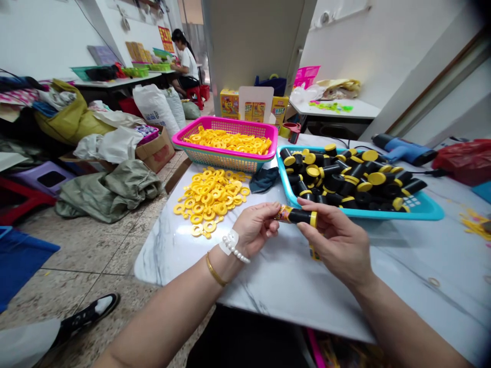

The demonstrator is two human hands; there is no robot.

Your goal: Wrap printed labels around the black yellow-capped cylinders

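Observation:
Above the front of the table, both my hands hold a small black tube [301,216] with a yellow cap at its right end. My left hand [253,227] is closed in a pinch at the tube's left end, where a colourful printed label [284,213] shows. Fingers and thumb of my right hand [341,240] grip the capped end from either side. Behind my left hand lies a loose pile of yellow ring-shaped pieces [215,194]. A turquoise basket [418,210] full of black tubes with yellow caps stands just beyond my right hand. Part of a printed yellow item [314,252] shows beneath that hand.
A pink basket [226,122] of yellow pieces stands at the back of the marble-patterned table [284,286]. Near it lies a dark cloth [264,180]. A blue heat gun [404,148] rests at right. Another person [187,64] sits at a far table.

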